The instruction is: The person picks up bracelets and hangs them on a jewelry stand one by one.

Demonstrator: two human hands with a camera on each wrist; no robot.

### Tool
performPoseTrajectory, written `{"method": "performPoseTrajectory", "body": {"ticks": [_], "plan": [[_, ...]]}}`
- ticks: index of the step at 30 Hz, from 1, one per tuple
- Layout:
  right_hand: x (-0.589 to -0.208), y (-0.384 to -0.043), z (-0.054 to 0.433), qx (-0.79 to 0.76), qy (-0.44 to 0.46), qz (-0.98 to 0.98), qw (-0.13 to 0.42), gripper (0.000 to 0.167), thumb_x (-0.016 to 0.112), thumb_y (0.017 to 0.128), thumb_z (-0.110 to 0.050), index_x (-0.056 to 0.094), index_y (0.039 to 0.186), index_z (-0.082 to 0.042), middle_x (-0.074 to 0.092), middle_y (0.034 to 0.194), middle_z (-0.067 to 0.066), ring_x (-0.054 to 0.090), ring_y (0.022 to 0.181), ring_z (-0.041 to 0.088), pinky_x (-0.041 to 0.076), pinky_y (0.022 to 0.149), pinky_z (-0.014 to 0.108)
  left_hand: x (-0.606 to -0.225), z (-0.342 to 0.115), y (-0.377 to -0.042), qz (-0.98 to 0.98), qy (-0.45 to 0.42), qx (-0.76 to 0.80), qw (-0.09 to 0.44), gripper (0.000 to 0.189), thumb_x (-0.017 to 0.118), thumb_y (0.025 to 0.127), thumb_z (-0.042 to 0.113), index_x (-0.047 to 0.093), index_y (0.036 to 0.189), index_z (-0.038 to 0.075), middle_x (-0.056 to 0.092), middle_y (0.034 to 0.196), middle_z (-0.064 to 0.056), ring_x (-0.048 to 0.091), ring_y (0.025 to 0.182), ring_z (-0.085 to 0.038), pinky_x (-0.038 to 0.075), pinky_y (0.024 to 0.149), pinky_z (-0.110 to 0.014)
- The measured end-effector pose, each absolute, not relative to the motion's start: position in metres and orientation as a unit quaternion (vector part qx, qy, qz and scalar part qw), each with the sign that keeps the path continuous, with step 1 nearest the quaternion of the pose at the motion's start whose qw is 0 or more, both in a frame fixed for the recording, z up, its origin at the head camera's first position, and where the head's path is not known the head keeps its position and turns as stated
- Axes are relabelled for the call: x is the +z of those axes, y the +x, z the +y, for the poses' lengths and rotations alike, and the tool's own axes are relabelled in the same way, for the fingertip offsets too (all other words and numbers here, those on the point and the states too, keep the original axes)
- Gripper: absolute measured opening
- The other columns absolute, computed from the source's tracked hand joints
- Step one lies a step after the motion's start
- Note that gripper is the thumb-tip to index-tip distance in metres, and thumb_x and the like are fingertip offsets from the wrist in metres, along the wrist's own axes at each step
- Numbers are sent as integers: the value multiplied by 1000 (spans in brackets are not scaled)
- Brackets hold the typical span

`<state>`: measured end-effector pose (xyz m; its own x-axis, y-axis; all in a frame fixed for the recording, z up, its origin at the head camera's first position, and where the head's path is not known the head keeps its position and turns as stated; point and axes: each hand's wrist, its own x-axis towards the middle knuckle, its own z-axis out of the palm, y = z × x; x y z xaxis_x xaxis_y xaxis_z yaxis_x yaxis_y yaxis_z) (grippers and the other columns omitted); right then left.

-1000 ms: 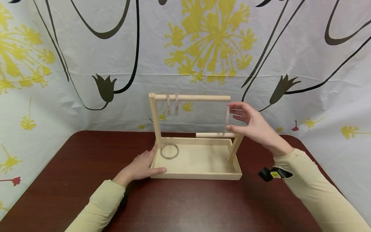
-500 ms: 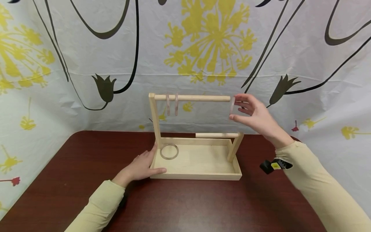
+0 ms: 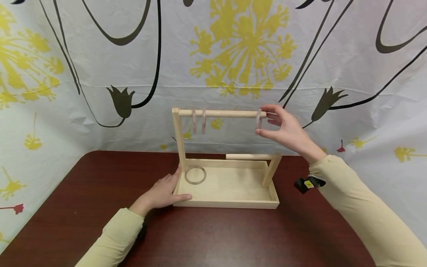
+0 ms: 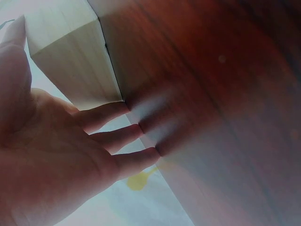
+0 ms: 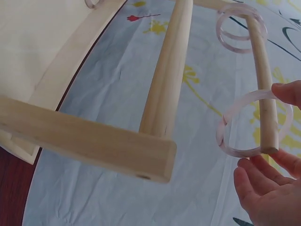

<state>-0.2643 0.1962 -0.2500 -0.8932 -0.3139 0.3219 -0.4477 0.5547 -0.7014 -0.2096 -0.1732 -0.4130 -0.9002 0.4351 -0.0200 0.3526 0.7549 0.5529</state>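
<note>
My right hand pinches a pale pink translucent bangle between thumb and fingertips. In the right wrist view, that bangle encircles the free end of the upper wooden rod. Two similar bangles, an outer one and an inner one, hang near the rod's left post. Another bangle lies flat in the wooden tray, at its left. Against the tray's left end rests my left hand, thumb over the front rim, its fingers straight at the tabletop.
A shorter, lower rod extends leftward from the right post. The stand sits on a dark red-brown table. Behind it hangs a white cloth with yellow and grey flower prints.
My right hand has lifted the bangle from around the lower rod, past the upper rod's free end, then leftward so that it now encircles that end. My left hand stays put.
</note>
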Motion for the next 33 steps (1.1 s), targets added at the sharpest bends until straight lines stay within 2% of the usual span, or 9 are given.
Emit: {"method": "performPoseTrajectory", "body": {"ticks": [7,14,20,33], "plan": [[-253,-269,187,376,235,-890,107,66,78,83,-22,46,140,-8,48,136,11,44,128,30,33,106,39,-415,-173,-209,934,213,280,68,108,67,85,54,5,153,-2,36,145,-29,31,131,-52,27,100,-65],[-251,-271,180,307,263,-902,153,66,79,81,-26,52,138,-8,47,134,12,45,122,33,34,98,56,-416,-173,-208,933,214,282,68,108,68,85,53,5,153,-2,36,145,-29,32,131,-52,28,100,-66],[-248,-273,175,289,282,-901,158,66,80,80,-26,53,138,-8,44,138,11,47,120,32,35,97,55,-415,-173,-209,934,215,279,69,108,67,86,54,5,153,-2,35,146,-29,31,131,-53,27,100,-66],[-245,-277,160,270,334,-884,184,63,82,79,-22,56,133,-1,48,134,15,46,122,34,36,98,52,-413,-172,-208,935,212,275,70,108,66,85,55,6,153,-4,35,145,-30,30,131,-53,27,100,-67]]}}
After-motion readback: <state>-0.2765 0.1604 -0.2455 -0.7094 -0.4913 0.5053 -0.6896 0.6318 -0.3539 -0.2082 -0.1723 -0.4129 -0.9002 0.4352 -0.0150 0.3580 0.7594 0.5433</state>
